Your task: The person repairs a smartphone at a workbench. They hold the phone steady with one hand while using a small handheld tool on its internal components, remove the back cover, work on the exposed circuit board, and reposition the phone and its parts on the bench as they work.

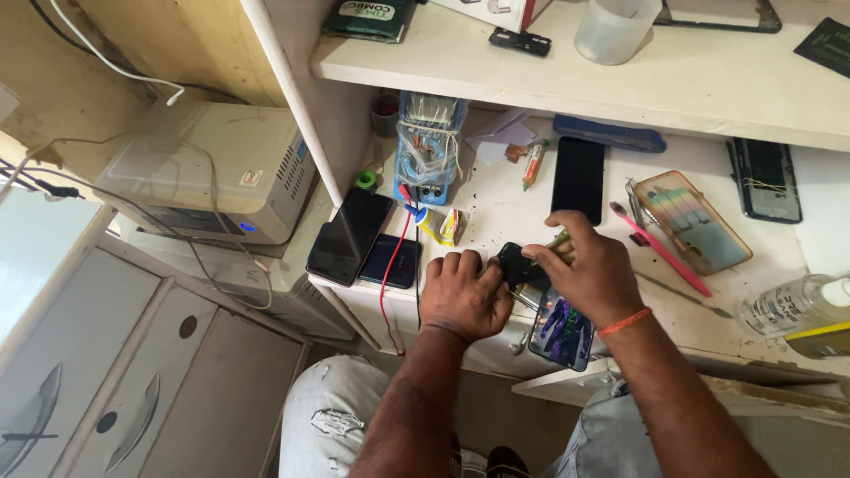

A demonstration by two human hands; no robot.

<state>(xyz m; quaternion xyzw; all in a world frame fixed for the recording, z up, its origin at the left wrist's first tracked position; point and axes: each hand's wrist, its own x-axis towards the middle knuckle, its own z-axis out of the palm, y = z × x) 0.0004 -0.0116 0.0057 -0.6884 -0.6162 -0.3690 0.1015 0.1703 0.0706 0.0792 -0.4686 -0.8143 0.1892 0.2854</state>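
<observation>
Pinching a small black phone part (518, 264) between my left hand (462, 296) and right hand (584, 270), I judged it light, stiff, fragile, best held by its edges.

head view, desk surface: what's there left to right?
Two dark phones → left hand → small black part held by both hands → right hand → pink toothbrush → clear phone case → clear plastic bottle.

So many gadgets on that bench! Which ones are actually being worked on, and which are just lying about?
In hand:
left hand
right hand
small black part
colourful phone

Lying about:
black phone
pink toothbrush
clear phone case
blue power unit
plastic cup
</observation>
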